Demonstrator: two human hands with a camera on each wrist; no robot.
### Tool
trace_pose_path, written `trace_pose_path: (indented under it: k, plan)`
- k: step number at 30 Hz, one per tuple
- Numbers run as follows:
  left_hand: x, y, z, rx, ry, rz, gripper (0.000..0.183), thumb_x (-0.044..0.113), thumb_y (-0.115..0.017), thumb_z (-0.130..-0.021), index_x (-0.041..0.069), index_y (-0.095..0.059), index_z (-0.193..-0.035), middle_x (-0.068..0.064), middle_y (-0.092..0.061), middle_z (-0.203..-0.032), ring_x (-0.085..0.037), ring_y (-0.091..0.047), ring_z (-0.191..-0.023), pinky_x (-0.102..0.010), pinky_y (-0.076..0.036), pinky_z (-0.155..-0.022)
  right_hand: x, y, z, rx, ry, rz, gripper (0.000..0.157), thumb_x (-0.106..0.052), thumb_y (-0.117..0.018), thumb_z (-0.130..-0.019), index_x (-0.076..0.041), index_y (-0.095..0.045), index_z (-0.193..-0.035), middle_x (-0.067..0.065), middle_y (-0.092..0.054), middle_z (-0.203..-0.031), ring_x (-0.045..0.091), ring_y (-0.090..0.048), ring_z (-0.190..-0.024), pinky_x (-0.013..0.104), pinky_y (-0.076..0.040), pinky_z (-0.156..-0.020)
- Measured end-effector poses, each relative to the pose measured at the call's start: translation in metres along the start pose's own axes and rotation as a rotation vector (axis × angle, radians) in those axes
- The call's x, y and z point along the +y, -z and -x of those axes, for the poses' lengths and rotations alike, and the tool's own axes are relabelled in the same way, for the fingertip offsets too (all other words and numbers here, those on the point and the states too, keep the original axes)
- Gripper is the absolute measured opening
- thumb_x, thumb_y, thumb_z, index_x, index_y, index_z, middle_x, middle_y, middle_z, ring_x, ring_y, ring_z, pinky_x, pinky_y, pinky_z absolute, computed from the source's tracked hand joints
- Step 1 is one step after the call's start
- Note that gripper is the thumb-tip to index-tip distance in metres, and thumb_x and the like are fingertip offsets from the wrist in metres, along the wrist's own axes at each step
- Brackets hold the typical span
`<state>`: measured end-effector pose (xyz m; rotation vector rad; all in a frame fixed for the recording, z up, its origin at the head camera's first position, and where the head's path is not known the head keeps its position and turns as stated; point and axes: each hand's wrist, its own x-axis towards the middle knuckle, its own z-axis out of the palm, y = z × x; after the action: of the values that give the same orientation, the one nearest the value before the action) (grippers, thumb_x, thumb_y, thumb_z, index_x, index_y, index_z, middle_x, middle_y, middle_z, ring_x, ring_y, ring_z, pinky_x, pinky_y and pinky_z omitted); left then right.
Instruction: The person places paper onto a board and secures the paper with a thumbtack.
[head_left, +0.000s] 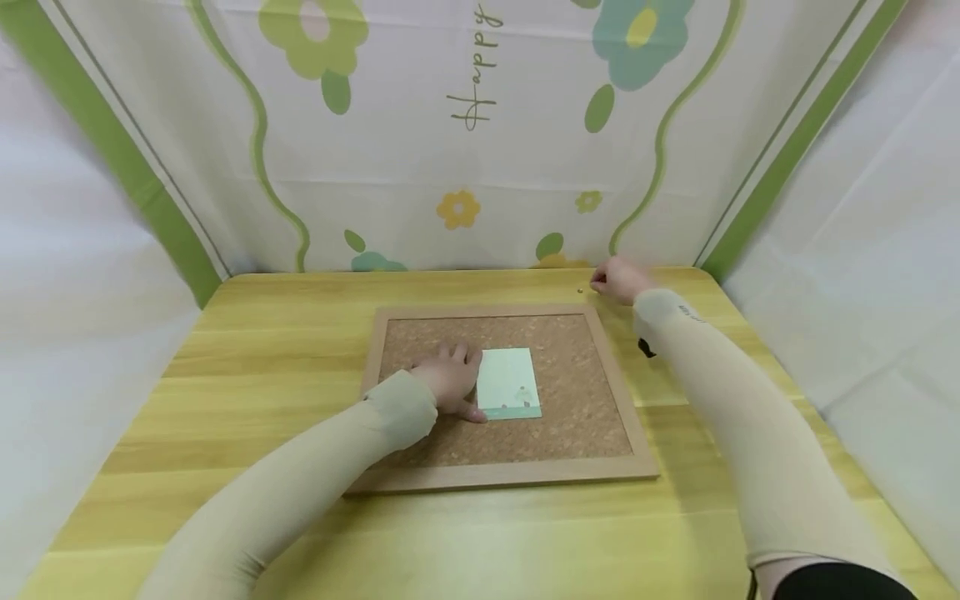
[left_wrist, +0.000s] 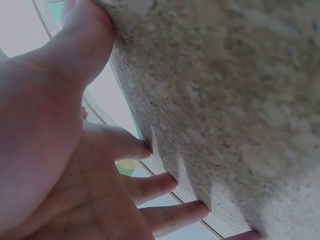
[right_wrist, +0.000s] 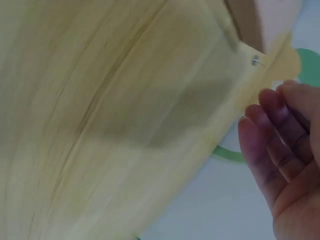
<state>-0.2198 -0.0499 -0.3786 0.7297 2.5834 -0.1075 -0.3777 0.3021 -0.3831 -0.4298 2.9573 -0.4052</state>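
Placing looks done, fixing looks left: pale-green rectangular paper card point(head_left: 508, 377) lies on wood-framed brown cork board point(head_left: 577, 383).
Left hand point(head_left: 450, 382) spread at card's left edge; right hand point(head_left: 621, 281), fingertips bunched, hold unclear, just right of small silver metal pin point(right_wrist: 255, 60), far right on yellow wooden table point(head_left: 285, 333).

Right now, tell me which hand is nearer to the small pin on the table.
Right. The right hand is close beside the small pin, not touching it; the left hand is farther away, resting on the corkboard.
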Motion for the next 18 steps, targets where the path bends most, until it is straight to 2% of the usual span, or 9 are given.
trace_pose_path:
  k: [7,11,18]
  plan:
    - [-0.001,-0.002,0.001,-0.01,-0.003,0.064,0.112,0.065,-0.065,-0.082,0.006,-0.009,-0.16,-0.022,-0.008,-0.162,-0.048,-0.011,-0.145,-0.072,-0.038,-0.093,-0.009,-0.014,-0.021,-0.016,-0.028,-0.051,0.02,-0.014,-0.061,-0.099,-0.001,-0.074,-0.106,0.014,-0.071,-0.1,0.03,-0.066,-0.093,0.047,-0.052,-0.082]
    - [-0.001,-0.003,-0.001,-0.005,-0.01,0.09,0.111,0.063,-0.066,-0.082,0.006,-0.009,-0.16,-0.022,-0.007,-0.162,-0.05,-0.009,-0.145,-0.074,-0.037,-0.092,-0.011,-0.016,-0.027,-0.044,-0.074,-0.076,0.016,-0.012,-0.064,-0.097,-0.001,-0.074,-0.103,0.013,-0.071,-0.098,0.028,-0.066,-0.089,0.045,-0.053,-0.08]
    - [-0.001,-0.006,-0.006,-0.002,0.0,0.094,0.114,0.063,-0.067,-0.08,0.006,-0.009,-0.16,-0.022,-0.006,-0.162,-0.052,-0.008,-0.144,-0.076,-0.035,-0.091,-0.007,-0.021,-0.034,-0.049,-0.09,-0.023,0.013,-0.008,-0.065,-0.096,0.0,-0.074,-0.1,0.014,-0.071,-0.099,0.029,-0.065,-0.092,0.045,-0.052,-0.083]
